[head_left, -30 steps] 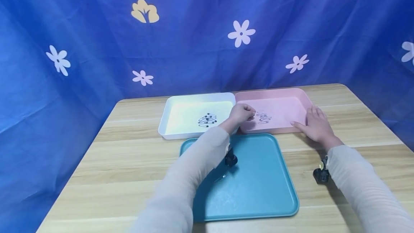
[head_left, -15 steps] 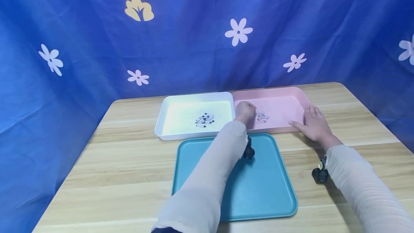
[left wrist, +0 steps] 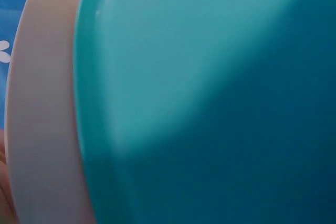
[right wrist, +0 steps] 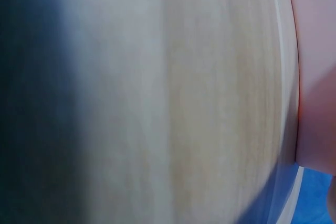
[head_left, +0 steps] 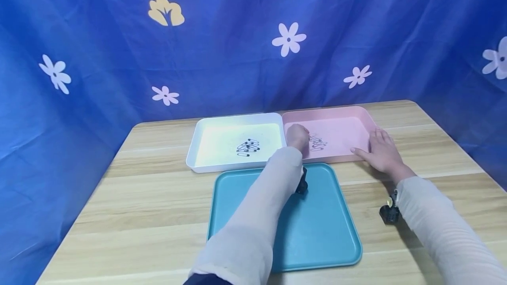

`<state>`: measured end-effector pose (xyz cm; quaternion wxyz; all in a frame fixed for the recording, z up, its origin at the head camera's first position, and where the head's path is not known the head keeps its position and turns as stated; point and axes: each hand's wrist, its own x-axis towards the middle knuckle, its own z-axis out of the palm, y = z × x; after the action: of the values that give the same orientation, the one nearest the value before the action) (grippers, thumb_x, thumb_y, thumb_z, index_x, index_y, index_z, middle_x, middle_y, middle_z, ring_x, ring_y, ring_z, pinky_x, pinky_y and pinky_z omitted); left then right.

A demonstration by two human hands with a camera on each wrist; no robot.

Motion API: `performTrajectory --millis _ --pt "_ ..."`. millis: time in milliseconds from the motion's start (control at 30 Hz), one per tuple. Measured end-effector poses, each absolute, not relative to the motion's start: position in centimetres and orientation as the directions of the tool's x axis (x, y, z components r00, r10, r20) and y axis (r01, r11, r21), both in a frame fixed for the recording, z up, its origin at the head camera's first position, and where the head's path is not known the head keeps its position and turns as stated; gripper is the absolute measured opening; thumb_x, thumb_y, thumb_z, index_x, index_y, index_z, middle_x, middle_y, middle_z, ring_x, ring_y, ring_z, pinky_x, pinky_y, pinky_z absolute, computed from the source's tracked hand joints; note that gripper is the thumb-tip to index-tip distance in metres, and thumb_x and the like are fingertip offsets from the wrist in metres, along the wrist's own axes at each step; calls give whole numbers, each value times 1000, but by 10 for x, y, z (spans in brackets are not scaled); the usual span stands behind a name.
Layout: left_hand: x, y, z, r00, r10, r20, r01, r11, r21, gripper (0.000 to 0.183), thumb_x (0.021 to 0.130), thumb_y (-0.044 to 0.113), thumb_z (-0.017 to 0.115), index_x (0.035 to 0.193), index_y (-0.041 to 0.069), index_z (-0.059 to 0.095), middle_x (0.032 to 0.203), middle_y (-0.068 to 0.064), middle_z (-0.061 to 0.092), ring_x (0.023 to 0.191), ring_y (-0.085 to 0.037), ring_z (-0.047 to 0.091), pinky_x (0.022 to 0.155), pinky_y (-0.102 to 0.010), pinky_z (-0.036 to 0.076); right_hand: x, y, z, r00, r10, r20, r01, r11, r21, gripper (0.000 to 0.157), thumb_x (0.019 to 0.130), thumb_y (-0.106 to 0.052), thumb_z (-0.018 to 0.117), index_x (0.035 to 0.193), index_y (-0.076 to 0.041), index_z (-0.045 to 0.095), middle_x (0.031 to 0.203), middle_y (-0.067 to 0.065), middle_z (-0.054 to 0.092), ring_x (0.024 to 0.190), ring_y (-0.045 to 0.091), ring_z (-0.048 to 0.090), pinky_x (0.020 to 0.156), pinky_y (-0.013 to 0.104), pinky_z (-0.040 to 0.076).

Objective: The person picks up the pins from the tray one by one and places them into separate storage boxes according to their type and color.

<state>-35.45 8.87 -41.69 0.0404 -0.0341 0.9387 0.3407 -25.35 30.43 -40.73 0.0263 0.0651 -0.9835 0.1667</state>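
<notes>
My left hand (head_left: pixel 298 137) reaches down into the pink tray (head_left: pixel 344 129), fingers bent at the left edge of a small heap of safety pins (head_left: pixel 317 143). Its fingertips are hidden behind the hand, so I cannot tell whether they pinch a pin. In the left wrist view only a sliver of hand shows at the left border. My right hand (head_left: pixel 383 153) lies with fingers extended along the pink tray's right front corner, thumb over the rim. More safety pins (head_left: pixel 248 147), with black heads, lie in the white tray (head_left: pixel 206 162).
A teal tray (head_left: pixel 317 236) lies in front of both shallow trays, with the left forearm crossing above it. All stand on a wooden table (head_left: pixel 146 206). A blue flowered curtain (head_left: pixel 222 56) hangs behind. Each wrist carries a black camera (head_left: pixel 390 213).
My left hand has moved right and deeper into the pink tray, and its forearm has swung right over the teal tray. My right hand stays at the tray corner. The head view has shifted slightly.
</notes>
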Motion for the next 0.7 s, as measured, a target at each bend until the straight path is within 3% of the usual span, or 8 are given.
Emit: performTrajectory --millis 200,333,400,500,567,700 --pt "-395 84 -447 -988 84 -127 -17 771 636 10 77 13 61 83 15 69 85 4 64 87 -11 56 80 -22 41 -253 302 -407 -989 -128 73 -145 937 -319 96 82 -59 35 128 19 4 133 37 2 123 45 0 99 51 -3" --pt "-396 79 -451 -989 148 -18 97 736 670 7 77 17 61 74 17 67 72 8 61 72 -7 55 67 -20 43 -253 303 -407 -990 -125 72 -142 935 -325 96 82 -59 36 128 19 5 133 37 3 122 46 0 99 51 -2" --pt "-382 75 -436 -985 169 -22 105 706 701 7 77 17 62 73 15 67 67 6 60 64 -8 53 60 -20 43 -253 303 -407 -989 -125 73 -142 935 -324 96 82 -59 36 128 19 5 133 37 3 122 46 0 99 51 -2" --pt "-346 65 -397 -973 202 -114 40 631 775 8 79 15 62 81 11 68 73 0 63 65 -11 56 55 -19 43 -253 304 -407 -988 -129 84 -150 936 -320 95 82 -58 36 128 20 6 132 38 5 122 47 1 98 51 -1" --pt "-320 57 -371 -959 208 -193 -35 588 808 13 80 12 61 90 6 67 85 -5 64 73 -16 59 58 -20 46 -252 303 -406 -988 -130 86 -151 937 -316 95 82 -58 36 128 20 5 132 38 5 122 47 1 99 51 -1" --pt "-292 36 -352 -942 266 -203 -45 500 865 17 80 10 60 93 1 64 93 -7 62 78 -17 60 62 -19 47 -251 302 -405 -987 -134 87 -155 933 -324 95 82 -58 36 127 21 5 131 39 4 122 46 0 98 51 -2"
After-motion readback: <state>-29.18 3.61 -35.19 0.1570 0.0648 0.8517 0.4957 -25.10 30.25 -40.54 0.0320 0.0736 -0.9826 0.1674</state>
